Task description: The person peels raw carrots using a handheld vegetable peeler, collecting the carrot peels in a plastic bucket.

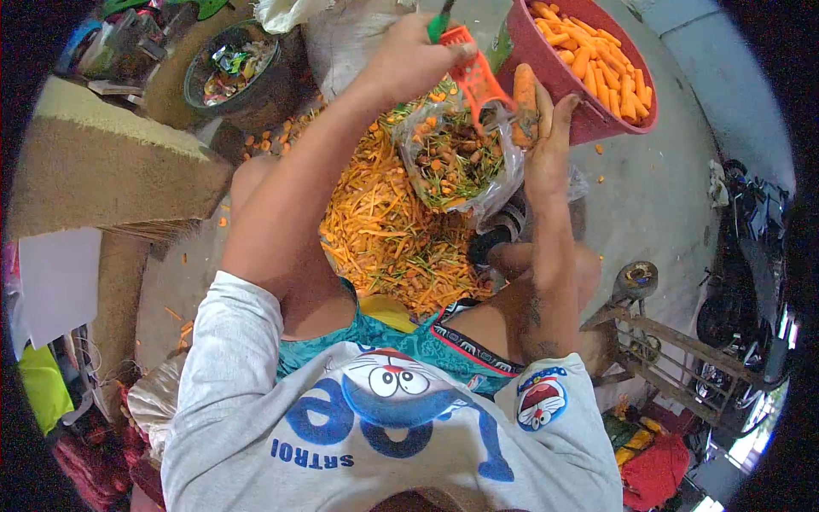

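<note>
My left hand (414, 60) is closed around an orange plastic peeler (474, 72) with a slotted body, and a green piece (439, 26) sticks out above the fist. The peeler's head lies right beside a carrot (525, 98), which stands nearly upright. That carrot is gripped by my right hand (550, 132), its fingers partly hidden behind it. Below both hands sits a clear plastic bag (512, 171) filled with carrot tops and green stem bits (456, 166). A heap of orange carrot peelings (384, 222) spreads between my legs.
A red tub (559, 94) of peeled carrots (597, 64) stands at upper right. At upper left is a dark bucket (200, 90) holding rubbish, near a pale sack (341, 51). A low metal rack (682, 358) and motorcycle (751, 247) stand on the right.
</note>
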Demonstrator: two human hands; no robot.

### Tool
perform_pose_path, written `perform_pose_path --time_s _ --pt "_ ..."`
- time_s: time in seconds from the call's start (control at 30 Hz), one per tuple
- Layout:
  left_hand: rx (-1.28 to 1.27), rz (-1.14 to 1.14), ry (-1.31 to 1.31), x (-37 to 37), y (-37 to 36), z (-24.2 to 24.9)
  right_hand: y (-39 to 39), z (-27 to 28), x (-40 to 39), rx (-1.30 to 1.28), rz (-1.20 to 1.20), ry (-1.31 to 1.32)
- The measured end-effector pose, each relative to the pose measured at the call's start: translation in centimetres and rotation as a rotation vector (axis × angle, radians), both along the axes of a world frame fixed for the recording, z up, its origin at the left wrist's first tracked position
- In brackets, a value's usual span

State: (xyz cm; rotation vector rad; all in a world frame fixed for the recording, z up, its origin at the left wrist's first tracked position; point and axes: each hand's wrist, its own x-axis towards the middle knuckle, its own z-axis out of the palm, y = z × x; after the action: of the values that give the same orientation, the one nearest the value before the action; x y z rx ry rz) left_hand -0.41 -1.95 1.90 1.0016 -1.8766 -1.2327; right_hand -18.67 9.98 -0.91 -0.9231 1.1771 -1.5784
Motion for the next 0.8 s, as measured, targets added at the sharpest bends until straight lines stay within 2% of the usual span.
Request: perform_pose_path --time_s 0.03,0.1,0.13,0.2,0.33,0.4,0.53,0.63,0.7,0.8 --pt "0.002 0.000 0.002 0.0 -0.3 -0.4 0.1 0.2 0.0 0.002 0.000 0.002" --pt "-0.384 0.171 -0.235 0.1 -1.0 -1.4 0.3 0.5 0.0 -0.012 -0.017 0.020" --pt "-0.384 0.168 -0.235 0.3 -0.2 0.2 0.3 0.5 -0.2 -0.012 -0.020 0.019" --pt "0.100 0.189 0.029 0.9 1.1 3.0 0.3 0.3 -0.7 -0.023 0.002 -0.052" --pt "0.126 0.127 0.058 0.9 0.3 2.2 -0.3 -1.6 -2.3 -0.034 -0.020 0.107" --pt "0.105 0.093 0.034 0.8 0.1 2.1 -0.1 -1.3 -2.6 0.119 -0.068 -0.246" --pt "0.106 0.149 0.084 0.8 0.5 2.4 0.3 -1.4 -3.1 0.100 0.039 -0.366" --pt "0.087 0.149 0.083 0.7 0.6 2.3 0.3 -1.8 -2.4 0.048 -0.016 -0.252" --pt "0.108 0.138 0.201 0.6 0.6 1.8 -0.1 -2.1 -2.3 0.007 -0.112 -0.115" --pt "0.064 0.088 0.310 -0.9 -0.2 -1.5 0.1 -1.1 -1.7 0.002 -0.108 -0.006"
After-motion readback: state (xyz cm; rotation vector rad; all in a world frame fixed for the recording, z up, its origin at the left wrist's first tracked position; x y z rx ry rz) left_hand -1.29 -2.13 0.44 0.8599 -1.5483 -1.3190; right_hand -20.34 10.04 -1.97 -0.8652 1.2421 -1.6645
